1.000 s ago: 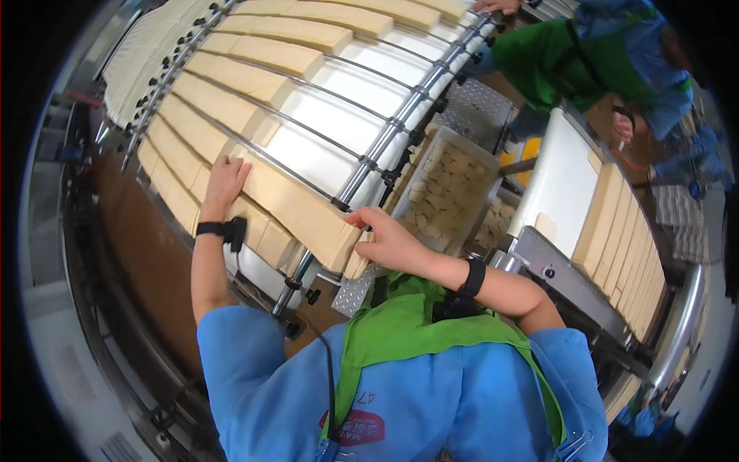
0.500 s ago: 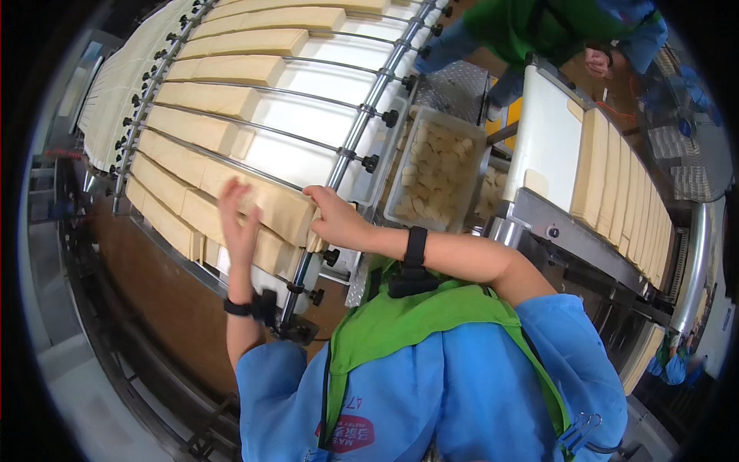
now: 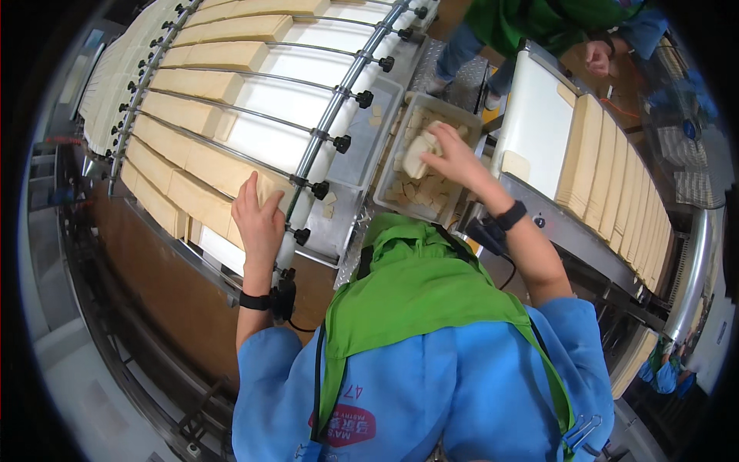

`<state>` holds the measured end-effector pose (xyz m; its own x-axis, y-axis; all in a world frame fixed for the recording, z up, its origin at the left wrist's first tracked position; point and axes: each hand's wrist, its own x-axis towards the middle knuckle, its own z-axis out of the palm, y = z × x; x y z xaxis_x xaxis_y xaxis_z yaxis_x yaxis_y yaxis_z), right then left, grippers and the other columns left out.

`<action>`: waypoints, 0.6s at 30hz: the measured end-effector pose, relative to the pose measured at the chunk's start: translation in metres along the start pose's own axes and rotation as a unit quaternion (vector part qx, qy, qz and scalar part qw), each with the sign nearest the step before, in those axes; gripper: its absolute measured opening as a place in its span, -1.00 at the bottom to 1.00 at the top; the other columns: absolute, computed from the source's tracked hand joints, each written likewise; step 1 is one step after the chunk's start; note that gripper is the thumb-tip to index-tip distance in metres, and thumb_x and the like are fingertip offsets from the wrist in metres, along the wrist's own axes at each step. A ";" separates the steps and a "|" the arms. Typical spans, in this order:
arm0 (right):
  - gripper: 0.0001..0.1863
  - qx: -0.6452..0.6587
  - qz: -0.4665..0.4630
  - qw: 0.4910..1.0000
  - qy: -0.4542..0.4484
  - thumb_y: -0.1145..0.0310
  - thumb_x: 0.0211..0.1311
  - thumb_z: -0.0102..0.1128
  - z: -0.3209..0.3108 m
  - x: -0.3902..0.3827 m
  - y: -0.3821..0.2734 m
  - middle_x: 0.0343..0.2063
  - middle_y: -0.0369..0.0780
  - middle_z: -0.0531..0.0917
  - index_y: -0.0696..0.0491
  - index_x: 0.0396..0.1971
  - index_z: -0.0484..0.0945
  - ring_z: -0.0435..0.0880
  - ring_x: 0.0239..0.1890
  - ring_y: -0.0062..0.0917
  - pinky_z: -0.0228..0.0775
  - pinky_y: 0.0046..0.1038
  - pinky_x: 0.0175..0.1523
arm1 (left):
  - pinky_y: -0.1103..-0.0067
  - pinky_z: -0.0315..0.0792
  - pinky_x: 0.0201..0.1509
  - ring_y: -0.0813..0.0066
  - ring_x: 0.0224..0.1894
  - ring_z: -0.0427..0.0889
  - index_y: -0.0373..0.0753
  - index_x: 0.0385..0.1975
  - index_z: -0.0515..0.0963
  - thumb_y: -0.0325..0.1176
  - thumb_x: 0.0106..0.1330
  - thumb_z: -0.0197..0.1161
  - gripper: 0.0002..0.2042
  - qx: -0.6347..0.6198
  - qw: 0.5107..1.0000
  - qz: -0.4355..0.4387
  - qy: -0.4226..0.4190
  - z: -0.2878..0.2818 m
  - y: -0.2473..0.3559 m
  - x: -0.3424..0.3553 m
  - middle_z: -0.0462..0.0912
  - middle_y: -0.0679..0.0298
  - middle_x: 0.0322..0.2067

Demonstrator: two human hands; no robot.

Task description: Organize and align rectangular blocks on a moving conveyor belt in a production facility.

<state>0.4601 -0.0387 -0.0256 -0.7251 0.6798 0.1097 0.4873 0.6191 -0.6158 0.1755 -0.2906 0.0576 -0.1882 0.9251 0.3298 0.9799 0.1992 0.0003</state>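
Observation:
My left hand (image 3: 259,219) grips the near end of a long stack of pale dough sheets (image 3: 200,165), its thumb and fingers curled over the end. My right hand (image 3: 459,158) is out to the right above a plastic bin (image 3: 382,192). Between its thumb and fingers it holds a small wad of dough pieces (image 3: 420,154), tilted over the bin. Loose dough scraps (image 3: 412,189) lie in the bin below. More dough stacks (image 3: 188,112) lie in rows on the white conveyor (image 3: 289,96), parted by thin metal rods.
A metal rail (image 3: 327,127) with black knobs (image 3: 342,144) edges the conveyor. A second white belt (image 3: 536,127) on the right carries upright dough stacks (image 3: 608,165). Beyond it stands a co-worker in a green apron (image 3: 531,23), one hand (image 3: 598,58) near that belt.
My right hand has gone from the row's near end to over the bin, now with dough pieces in it. My left hand has come down onto the stack's end.

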 end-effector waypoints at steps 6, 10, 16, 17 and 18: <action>-0.59 0.021 0.090 0.990 -0.106 0.31 0.09 0.15 -0.024 -0.060 0.033 -0.05 -0.04 0.48 0.17 -0.06 0.42 0.52 -0.10 -0.19 0.38 -0.33 -0.04 | 0.31 0.22 0.05 0.08 0.08 0.33 -0.24 -0.37 0.50 -0.35 -0.05 0.34 -0.75 0.002 0.999 -0.024 0.046 0.011 0.007 0.001 0.36 0.00 0.05; -0.69 0.027 0.031 0.991 -0.125 0.39 0.05 0.13 -0.017 -0.086 0.036 -0.17 -0.06 0.54 0.18 -0.17 0.48 0.53 -0.15 -0.20 0.38 -0.31 -0.06 | 0.34 0.27 0.01 0.10 0.03 0.38 -0.24 -0.38 0.45 -0.29 -0.04 0.36 -0.72 0.023 0.997 -0.003 0.076 0.024 0.001 0.001 0.41 0.02 0.01; -0.81 -0.040 -0.068 0.996 -0.044 0.44 -0.05 0.13 -0.003 -0.101 0.040 -0.40 -0.15 0.57 0.13 -0.37 0.52 0.54 -0.28 -0.25 0.34 -0.30 -0.14 | 0.33 0.28 -0.01 0.10 -0.01 0.41 -0.23 -0.38 0.46 -0.29 0.02 0.34 -0.75 0.016 0.996 0.011 0.090 0.032 -0.002 -0.001 0.43 0.02 0.00; -0.82 -0.056 -0.069 0.996 -0.032 0.44 -0.06 0.12 -0.004 -0.102 0.041 -0.41 -0.15 0.57 0.12 -0.38 0.52 0.54 -0.29 -0.25 0.33 -0.30 -0.15 | 0.32 0.29 -0.02 0.09 -0.01 0.41 -0.23 -0.38 0.46 -0.29 0.03 0.33 -0.76 0.009 0.996 0.015 0.091 0.036 -0.001 0.003 0.43 0.01 -0.01; -0.87 -0.048 -0.067 0.997 -0.009 0.47 -0.08 0.10 -0.001 -0.102 0.039 -0.47 -0.15 0.55 0.12 -0.45 0.51 0.54 -0.33 -0.26 0.33 -0.29 -0.18 | 0.31 0.29 -0.03 0.07 -0.03 0.42 -0.24 -0.38 0.47 -0.29 0.04 0.33 -0.76 0.010 0.996 0.015 0.091 0.034 -0.003 0.000 0.44 0.00 -0.02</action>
<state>0.5538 -0.0839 -0.0597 -0.7953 0.5816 0.1711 0.4293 0.7395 -0.5185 0.1701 -0.2800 0.0254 -0.1423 0.8568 0.4957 0.9830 0.1811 -0.0308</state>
